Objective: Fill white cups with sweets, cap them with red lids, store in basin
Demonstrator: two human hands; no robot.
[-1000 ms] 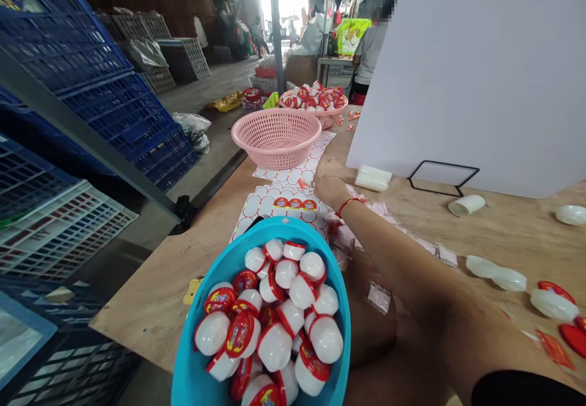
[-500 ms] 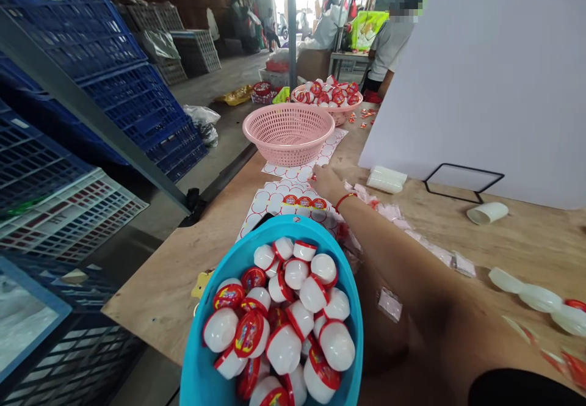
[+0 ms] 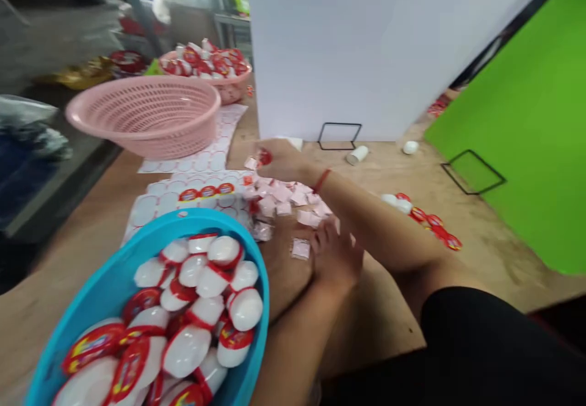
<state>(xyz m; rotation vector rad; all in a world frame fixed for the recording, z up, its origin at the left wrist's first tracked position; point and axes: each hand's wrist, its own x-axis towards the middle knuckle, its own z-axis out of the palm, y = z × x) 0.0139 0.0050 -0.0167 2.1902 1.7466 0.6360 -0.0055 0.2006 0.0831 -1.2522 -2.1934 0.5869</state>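
1. Sachets (image 3: 281,193), pale pink: heaped on the counter (image 3: 485,241), right of the blue basin; one lies apart.
2. Blue basin (image 3: 259,326), left: filled with white-and-red capsules (image 3: 187,351). Pink basket (image 3: 165,140) stands behind it.
3. Sheets (image 3: 151,203) printed with circles: three red stickers (image 3: 207,192) in a row.
4. Right hand (image 3: 279,159): fingers closed on a small red-and-clear packet (image 3: 251,162), detail blurred. Since half a second ago it has moved off from the basket to the heap's far edge.
5. Left hand (image 3: 336,256), newly in view: fingers part-spread at the near edge; anything under the palm cannot be told. Both hands are now at the sachets.
6. Red discs (image 3: 434,223): right, well apart.
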